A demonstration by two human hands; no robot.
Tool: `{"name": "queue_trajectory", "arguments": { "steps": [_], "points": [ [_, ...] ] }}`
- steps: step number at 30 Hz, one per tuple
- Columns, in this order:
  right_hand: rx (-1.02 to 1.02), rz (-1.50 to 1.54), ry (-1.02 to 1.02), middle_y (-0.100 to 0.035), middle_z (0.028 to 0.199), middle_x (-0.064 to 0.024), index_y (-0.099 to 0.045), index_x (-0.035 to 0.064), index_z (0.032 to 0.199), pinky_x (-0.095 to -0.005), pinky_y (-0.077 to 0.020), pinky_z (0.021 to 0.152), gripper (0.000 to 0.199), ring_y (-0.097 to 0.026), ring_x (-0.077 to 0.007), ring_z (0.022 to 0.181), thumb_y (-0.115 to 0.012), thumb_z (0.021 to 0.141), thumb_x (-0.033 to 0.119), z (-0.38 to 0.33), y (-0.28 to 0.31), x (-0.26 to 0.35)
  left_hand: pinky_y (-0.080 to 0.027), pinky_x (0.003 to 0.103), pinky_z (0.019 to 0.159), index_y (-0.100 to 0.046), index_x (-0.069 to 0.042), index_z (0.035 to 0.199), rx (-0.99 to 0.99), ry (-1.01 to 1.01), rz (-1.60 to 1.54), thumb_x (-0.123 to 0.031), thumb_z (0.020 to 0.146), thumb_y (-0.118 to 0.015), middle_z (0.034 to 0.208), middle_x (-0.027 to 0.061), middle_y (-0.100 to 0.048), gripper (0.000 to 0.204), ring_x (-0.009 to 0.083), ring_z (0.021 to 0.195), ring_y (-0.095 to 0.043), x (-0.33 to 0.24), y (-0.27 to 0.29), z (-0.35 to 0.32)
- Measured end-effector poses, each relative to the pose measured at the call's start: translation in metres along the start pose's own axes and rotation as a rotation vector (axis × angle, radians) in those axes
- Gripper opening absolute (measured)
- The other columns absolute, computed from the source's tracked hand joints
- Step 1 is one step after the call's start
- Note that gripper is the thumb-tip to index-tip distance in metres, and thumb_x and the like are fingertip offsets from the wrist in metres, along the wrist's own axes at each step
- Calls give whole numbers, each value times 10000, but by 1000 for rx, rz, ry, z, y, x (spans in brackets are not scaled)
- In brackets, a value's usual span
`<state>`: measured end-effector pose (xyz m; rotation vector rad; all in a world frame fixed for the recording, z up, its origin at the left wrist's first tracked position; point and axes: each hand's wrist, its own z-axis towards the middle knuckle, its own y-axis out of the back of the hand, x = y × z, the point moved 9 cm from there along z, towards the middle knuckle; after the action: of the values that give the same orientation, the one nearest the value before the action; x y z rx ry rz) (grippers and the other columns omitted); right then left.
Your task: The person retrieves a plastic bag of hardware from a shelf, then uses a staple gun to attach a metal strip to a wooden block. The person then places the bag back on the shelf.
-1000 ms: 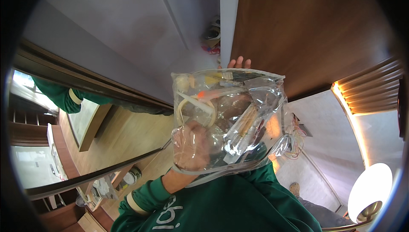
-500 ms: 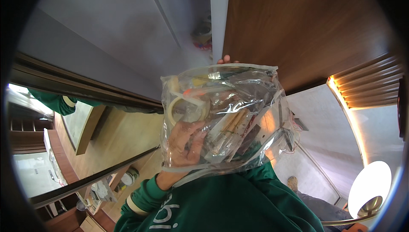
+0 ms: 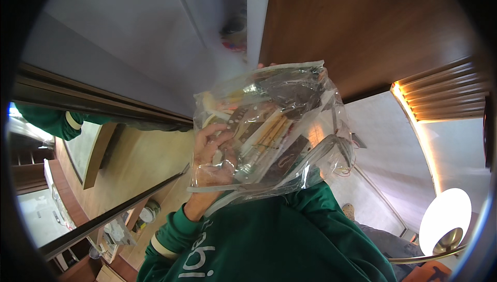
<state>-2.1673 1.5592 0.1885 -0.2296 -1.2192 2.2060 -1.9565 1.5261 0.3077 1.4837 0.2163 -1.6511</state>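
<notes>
The person is holding a clear plastic bag [image 3: 269,126] up in the middle of the head view, in front of a grey wall [image 3: 129,49] and a brown wooden panel [image 3: 362,28]. The left hand [image 3: 209,152] is gripping the bag's lower left side, fingers curled over the crinkled film. The right hand [image 3: 266,66] is showing only as fingertips at the bag's top edge, mostly hidden behind the bag, so its grip cannot be made out. Inside the bag, tan stick-shaped pieces [image 3: 269,132], dark flat items [image 3: 290,93] and a pale ring-shaped piece [image 3: 209,111] are lying packed together. The green sleeve [image 3: 248,235] with pale lettering is filling the lower frame. A glowing round white lamp [image 3: 448,214] is sitting at the lower right, beside a lit slatted wooden panel [image 3: 445,90].
</notes>
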Motion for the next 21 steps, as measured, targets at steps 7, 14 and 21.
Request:
{"name": "queue_trajectory", "arguments": {
  "steps": [7,14,21],
  "points": [
    [-84,54,55,-268,1650,-146,-305,121,1583,-533,-240,1291,721,-247,-295,1543,-635,1000,389,-13,-4,0,-549,382,889,-693,-12,1136,100,-103,-48,119,821,-671,1190,154,-685,342,297,1052,-667,-6,-10,-12],
    [-203,103,294,-353,1584,-192,-322,65,1566,-561,-229,1287,729,-309,-330,1508,-600,1007,441,-33,-8,2,-501,425,792,-733,-69,1096,138,-605,225,-41,712,-796,1119,69,-669,390,267,1020,-643,-51,-25,-32],
    [-57,105,251,-364,1572,-211,-331,31,1558,-580,-172,1290,731,-310,-348,1505,-589,1012,442,-29,-4,3,-515,427,1036,-742,-167,1210,403,-759,382,-113,743,-764,1081,44,-655,471,226,1046,-666,-59,-56,-57]
  ]
}}
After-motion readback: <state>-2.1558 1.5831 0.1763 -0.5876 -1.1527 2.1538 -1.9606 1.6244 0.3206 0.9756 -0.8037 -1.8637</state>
